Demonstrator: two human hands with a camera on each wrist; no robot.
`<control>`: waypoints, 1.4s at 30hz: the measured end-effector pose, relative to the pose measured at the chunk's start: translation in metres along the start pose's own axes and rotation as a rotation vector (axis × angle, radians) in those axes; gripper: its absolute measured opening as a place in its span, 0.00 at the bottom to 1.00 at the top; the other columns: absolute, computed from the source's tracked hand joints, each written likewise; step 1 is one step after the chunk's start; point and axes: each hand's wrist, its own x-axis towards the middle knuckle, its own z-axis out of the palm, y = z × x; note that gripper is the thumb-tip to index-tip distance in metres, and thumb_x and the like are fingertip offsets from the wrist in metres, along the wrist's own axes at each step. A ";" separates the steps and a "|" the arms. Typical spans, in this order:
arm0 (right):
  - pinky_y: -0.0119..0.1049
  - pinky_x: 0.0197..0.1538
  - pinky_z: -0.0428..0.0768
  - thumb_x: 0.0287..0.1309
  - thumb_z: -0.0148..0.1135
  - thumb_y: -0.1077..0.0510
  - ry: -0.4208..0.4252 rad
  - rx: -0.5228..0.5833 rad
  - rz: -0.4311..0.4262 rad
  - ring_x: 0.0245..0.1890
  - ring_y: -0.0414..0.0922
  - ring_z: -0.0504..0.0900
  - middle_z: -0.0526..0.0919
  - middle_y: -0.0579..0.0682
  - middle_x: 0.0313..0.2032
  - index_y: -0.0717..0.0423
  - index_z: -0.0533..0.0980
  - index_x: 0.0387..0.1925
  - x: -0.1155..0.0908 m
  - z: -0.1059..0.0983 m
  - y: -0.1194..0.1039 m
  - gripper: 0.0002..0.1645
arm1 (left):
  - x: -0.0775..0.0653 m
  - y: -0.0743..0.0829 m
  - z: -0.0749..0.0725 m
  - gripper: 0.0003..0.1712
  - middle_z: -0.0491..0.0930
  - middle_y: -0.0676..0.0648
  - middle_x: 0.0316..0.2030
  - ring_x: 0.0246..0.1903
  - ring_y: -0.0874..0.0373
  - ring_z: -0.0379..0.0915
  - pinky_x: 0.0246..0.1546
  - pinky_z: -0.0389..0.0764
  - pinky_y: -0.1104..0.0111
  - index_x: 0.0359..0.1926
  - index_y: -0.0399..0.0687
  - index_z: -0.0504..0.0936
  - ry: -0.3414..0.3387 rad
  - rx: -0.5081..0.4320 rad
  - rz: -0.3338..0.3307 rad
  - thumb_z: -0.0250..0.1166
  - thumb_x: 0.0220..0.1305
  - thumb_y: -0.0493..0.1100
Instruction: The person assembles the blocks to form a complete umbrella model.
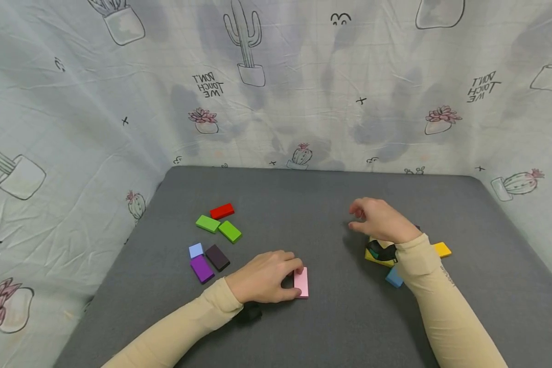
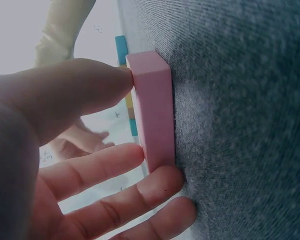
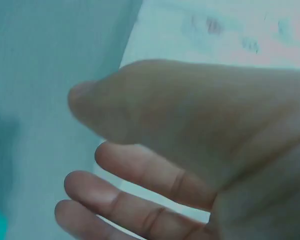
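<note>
My left grip (image 1: 267, 278) grasps a pink block (image 1: 302, 282) on the gray tabletop (image 1: 331, 327); my right grip (image 1: 382, 221) holds nothing.
Thumb and fingertips sit near the pink block's two ends, while the right grip hovers, fingers loose, beyond it and to its right. A purple block (image 1: 202, 269) lies left of the pink block, a blue block (image 1: 394, 276) right. I judge this the pickup step; the next move calls for a firm pinch and a clean lift.

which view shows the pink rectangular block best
Left wrist: the pink rectangular block is large, one end and a long face clear. The head view shows it small, touched by the left hand; the right wrist view doesn't show it.
</note>
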 end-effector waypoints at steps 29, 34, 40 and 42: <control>0.50 0.42 0.81 0.65 0.68 0.52 -0.186 -0.033 0.260 0.43 0.55 0.83 0.83 0.65 0.48 0.68 0.76 0.57 -0.001 -0.007 0.039 0.27 | 0.000 -0.002 0.003 0.16 0.81 0.55 0.39 0.34 0.65 0.70 0.37 0.76 0.72 0.46 0.54 0.83 -0.014 -0.022 -0.003 0.73 0.63 0.54; 0.51 0.43 0.82 0.65 0.68 0.53 -0.202 -0.023 0.263 0.44 0.56 0.83 0.83 0.64 0.48 0.67 0.77 0.56 -0.001 -0.007 0.038 0.25 | 0.000 -0.002 0.003 0.16 0.81 0.55 0.38 0.34 0.65 0.69 0.36 0.76 0.72 0.46 0.54 0.82 -0.011 -0.024 -0.001 0.73 0.62 0.54; 0.52 0.45 0.82 0.65 0.68 0.53 -0.216 -0.009 0.247 0.45 0.56 0.82 0.83 0.64 0.48 0.67 0.77 0.56 0.000 -0.006 0.037 0.25 | 0.000 -0.002 0.003 0.16 0.80 0.55 0.38 0.34 0.65 0.69 0.36 0.75 0.72 0.45 0.54 0.82 -0.012 -0.019 -0.001 0.73 0.62 0.54; 0.53 0.45 0.81 0.65 0.68 0.53 -0.220 -0.009 0.240 0.45 0.56 0.82 0.83 0.64 0.49 0.67 0.77 0.56 0.000 -0.006 0.036 0.26 | 0.000 -0.002 0.003 0.16 0.80 0.55 0.38 0.34 0.64 0.69 0.36 0.75 0.72 0.45 0.54 0.82 -0.007 -0.021 0.001 0.73 0.62 0.54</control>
